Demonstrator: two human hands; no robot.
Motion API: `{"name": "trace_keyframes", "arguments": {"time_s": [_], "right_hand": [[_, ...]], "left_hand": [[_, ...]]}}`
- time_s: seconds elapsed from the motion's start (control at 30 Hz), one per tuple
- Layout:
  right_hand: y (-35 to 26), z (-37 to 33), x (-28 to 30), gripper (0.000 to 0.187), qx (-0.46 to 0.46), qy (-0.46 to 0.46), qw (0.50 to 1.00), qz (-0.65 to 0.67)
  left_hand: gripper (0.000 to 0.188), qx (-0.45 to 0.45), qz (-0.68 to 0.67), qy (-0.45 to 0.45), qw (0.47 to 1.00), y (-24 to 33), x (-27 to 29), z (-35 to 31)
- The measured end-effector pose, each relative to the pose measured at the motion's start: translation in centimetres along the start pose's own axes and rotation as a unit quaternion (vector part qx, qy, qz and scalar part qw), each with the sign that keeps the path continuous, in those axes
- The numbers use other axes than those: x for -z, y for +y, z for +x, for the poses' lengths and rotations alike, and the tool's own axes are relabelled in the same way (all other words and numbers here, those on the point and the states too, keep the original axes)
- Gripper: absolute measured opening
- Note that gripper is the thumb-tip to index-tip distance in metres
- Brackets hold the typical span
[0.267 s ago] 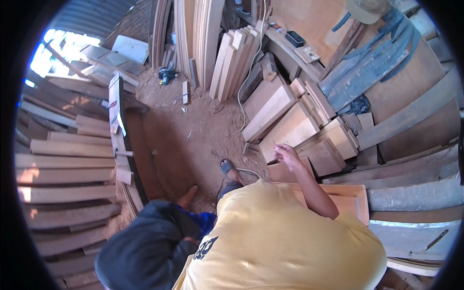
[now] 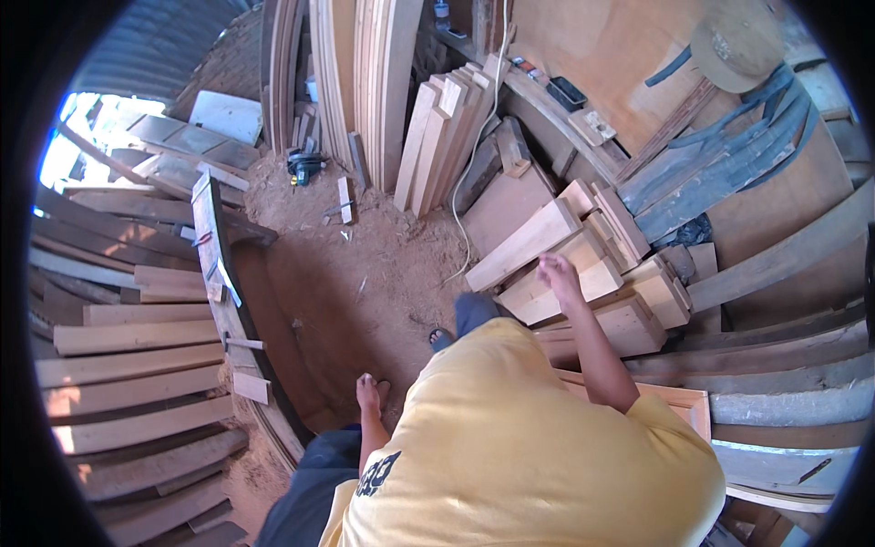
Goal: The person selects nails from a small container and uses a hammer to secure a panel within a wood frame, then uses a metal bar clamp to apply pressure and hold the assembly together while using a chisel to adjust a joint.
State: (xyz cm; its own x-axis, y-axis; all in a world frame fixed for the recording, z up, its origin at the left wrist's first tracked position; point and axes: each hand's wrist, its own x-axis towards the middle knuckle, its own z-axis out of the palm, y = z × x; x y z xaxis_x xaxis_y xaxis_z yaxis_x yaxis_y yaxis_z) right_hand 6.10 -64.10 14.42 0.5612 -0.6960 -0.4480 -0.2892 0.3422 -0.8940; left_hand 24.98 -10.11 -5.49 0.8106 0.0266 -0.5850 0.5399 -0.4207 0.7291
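Observation:
My right hand [image 2: 559, 276] is raised in front of a leaning stack of light wooden boards [image 2: 527, 244]. Its fingers are curled in; anything inside them is hidden. I cannot tell whether it touches the boards. Low on my left side hangs my left hand [image 2: 368, 394], loosely closed, with nothing seen in it, above the brown floor. It is nearest to the long narrow workbench [image 2: 239, 314], apart from it. A yellow shirt covers my body, and one sandalled foot [image 2: 439, 339] shows ahead of me.
Rows of planks [image 2: 146, 337] lie left of the bench. Upright boards [image 2: 437, 137] lean at the back, near a green power tool [image 2: 304, 168]. A white cable [image 2: 460, 205] runs down to the dusty floor. At right stands a wooden panel frame [image 2: 700, 412].
My left hand has come into view beside my leg. My right hand stays raised, now in front of the boards. The view has shifted, and my legs have changed position.

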Motion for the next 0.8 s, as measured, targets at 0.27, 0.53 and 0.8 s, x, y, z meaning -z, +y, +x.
{"name": "trace_keyframes", "arguments": {"time_s": [0.27,0.53,0.8], "right_hand": [[-11.0,16.8,-4.1,0.048,0.080,0.119,0.985,0.099],[-18.2,47.4,1.4,0.071,0.091,0.288,0.948,0.095],[-16.0,60.2,11.3,0.050,0.073,0.445,0.885,-0.117]], "left_hand": [[0.038,0.000,0.188,-0.036,0.982,11.8,0.2,7.8],[0.040,0.039,0.289,-0.082,0.953,15.9,1.2,12.4],[0.042,0.070,0.243,-0.091,0.963,24.6,-2.5,20.3]]}}
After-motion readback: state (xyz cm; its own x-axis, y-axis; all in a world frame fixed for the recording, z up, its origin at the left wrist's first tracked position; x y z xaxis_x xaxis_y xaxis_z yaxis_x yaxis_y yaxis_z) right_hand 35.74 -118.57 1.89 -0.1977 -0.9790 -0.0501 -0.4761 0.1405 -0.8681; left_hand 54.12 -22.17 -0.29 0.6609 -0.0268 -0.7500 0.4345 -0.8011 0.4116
